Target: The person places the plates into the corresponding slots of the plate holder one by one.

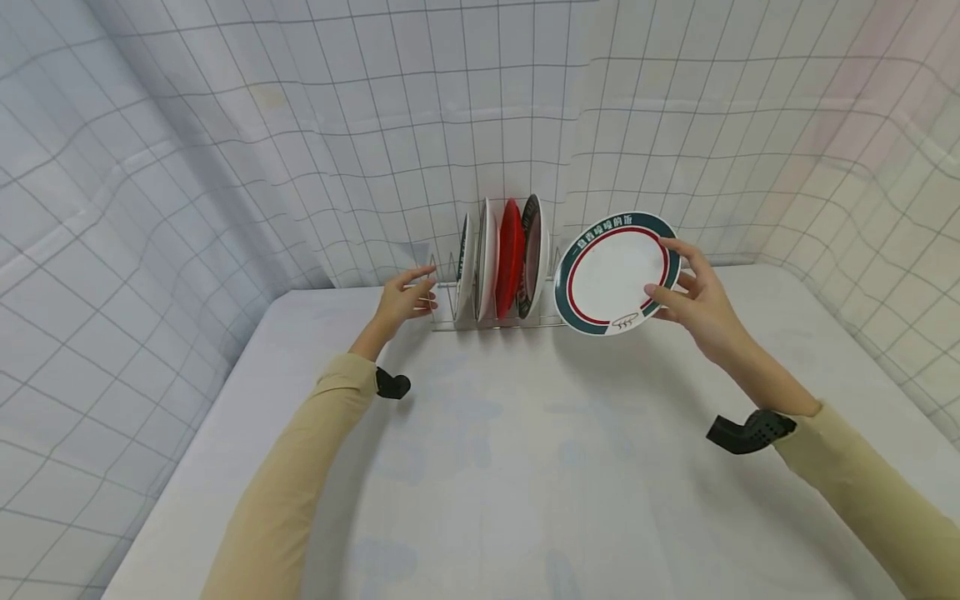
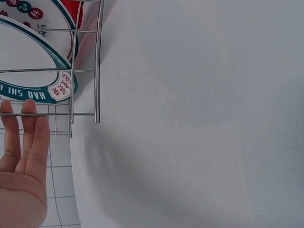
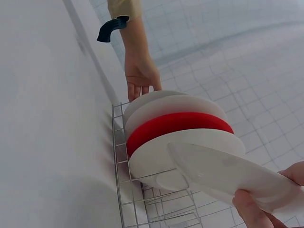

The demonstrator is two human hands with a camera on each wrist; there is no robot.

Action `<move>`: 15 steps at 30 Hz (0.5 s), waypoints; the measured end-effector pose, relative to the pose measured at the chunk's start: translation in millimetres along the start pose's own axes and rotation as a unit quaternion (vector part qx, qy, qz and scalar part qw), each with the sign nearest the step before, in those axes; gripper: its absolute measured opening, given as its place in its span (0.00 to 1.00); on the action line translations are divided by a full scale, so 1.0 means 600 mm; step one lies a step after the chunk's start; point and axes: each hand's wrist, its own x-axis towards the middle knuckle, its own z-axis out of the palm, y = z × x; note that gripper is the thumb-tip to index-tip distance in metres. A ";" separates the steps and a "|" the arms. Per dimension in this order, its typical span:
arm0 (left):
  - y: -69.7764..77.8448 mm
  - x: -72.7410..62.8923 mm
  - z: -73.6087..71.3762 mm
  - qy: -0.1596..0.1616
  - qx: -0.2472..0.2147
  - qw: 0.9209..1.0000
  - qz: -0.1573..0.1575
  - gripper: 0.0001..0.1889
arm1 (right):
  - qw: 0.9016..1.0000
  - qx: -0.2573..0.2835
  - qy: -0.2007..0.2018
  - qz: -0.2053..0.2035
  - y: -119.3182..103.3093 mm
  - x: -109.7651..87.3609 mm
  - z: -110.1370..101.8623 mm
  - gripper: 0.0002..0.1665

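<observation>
My right hand [image 1: 701,304] grips the right rim of a white plate [image 1: 618,275] with a green band, a red ring and printed characters. The plate is tilted in the air at the right end of a wire dish rack [image 1: 442,329]. In the right wrist view its pale back [image 3: 223,171] shows beside the racked plates. Several plates stand on edge in the rack, among them a red plate [image 1: 510,258] and a dark-patterned plate [image 1: 532,250]. At the rack's left end is my left hand [image 1: 401,302], its fairly straight fingers [image 2: 38,147] at the end wires.
The rack stands on a white-covered table [image 1: 487,467], near its back edge. Behind it and at both sides hangs a white cloth [image 1: 360,125] with a dark grid. Each wrist carries a black camera mount, such as the right mount [image 1: 750,432].
</observation>
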 end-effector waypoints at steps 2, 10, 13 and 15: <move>0.001 -0.001 0.001 0.000 -0.004 1.000 0.001 0.24 | 1.000 -0.019 0.005 0.001 0.000 0.007 0.002 0.38; 0.003 0.000 0.002 -0.002 -0.003 1.000 0.000 0.24 | 0.998 -0.057 0.019 0.009 0.001 0.036 0.015 0.36; 0.002 0.000 0.001 -0.001 -0.002 1.000 -0.003 0.24 | 0.997 -0.070 0.014 0.004 -0.001 0.046 0.024 0.37; 0.002 0.001 0.001 -0.001 -0.002 1.000 -0.004 0.24 | 0.996 -0.087 0.013 0.004 -0.002 0.053 0.030 0.37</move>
